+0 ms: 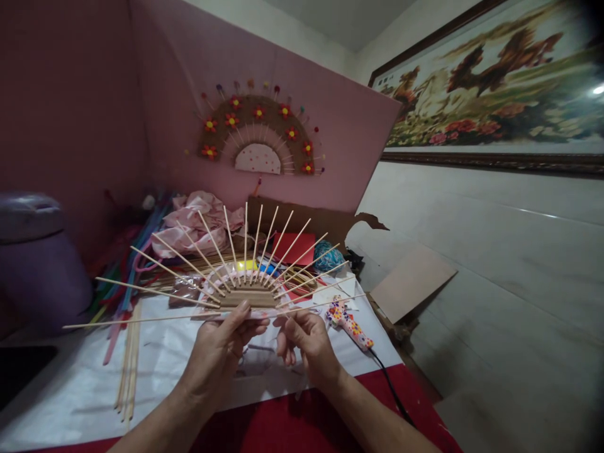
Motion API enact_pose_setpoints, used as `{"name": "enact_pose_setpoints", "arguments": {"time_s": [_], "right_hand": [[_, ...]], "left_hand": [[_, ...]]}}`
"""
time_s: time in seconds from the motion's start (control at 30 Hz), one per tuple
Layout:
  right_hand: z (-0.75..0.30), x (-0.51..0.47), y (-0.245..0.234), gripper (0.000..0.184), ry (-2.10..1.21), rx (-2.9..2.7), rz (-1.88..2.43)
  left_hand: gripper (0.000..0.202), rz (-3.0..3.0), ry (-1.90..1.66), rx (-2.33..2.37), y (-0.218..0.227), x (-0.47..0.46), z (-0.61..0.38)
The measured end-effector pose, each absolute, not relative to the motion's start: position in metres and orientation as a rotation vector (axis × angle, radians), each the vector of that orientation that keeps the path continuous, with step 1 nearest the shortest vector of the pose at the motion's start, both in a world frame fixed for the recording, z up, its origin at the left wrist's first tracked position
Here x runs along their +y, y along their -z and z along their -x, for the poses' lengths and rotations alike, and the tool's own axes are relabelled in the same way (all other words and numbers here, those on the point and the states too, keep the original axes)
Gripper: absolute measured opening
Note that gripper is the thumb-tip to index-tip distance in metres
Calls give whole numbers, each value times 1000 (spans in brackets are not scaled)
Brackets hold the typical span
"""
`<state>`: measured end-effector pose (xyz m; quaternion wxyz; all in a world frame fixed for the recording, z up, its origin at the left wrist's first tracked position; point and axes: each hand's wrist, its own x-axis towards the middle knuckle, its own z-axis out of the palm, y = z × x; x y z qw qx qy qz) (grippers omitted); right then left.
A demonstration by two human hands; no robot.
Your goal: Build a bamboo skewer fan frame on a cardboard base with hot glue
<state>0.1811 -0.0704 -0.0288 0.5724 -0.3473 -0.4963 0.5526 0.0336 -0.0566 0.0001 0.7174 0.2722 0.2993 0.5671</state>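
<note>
I hold up a half-round cardboard fan piece (245,296) with several thin wooden skewers fanning out from it. My left hand (219,352) grips its lower edge, thumb pressed on the front. My right hand (306,336) pinches the lower right edge, fingers curled together. A finished fan (257,135) with red flowers and bead-tipped sticks hangs on the pink wall behind.
A patterned glue gun (349,324) with a black cord lies right of my hands on white paper (70,402). Loose skewers (127,365) lie at left. Pink cloth (198,220), coloured pipe cleaners, blue yarn (328,257) and a purple container (38,264) crowd the back. A cardboard sheet (410,280) leans right.
</note>
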Motion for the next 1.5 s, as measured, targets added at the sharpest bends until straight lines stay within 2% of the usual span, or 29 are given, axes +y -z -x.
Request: {"name": "enact_pose_setpoints", "arguments": {"time_s": [0.17,0.37,0.53,1.3,1.5], "right_hand": [[-180,-71,28,34,-1317,-1200,825],[-177,-75,26,45,-1417,-1205,990],[-174,-73,25,46,-1395,-1180,1044],[-174,-74,23,35,-1412,-1197,949],[-173,-75,23,33,-1556,-1205,952]], "left_hand": [[19,-600,-1265,644,-1,-57,-35],[16,-650,-1284,613,4,-57,-34],[18,-649,-1259,619,2,-59,-34],[20,-663,-1298,653,3,-58,-33],[21,-639,-1293,675,4,-57,-33]]}}
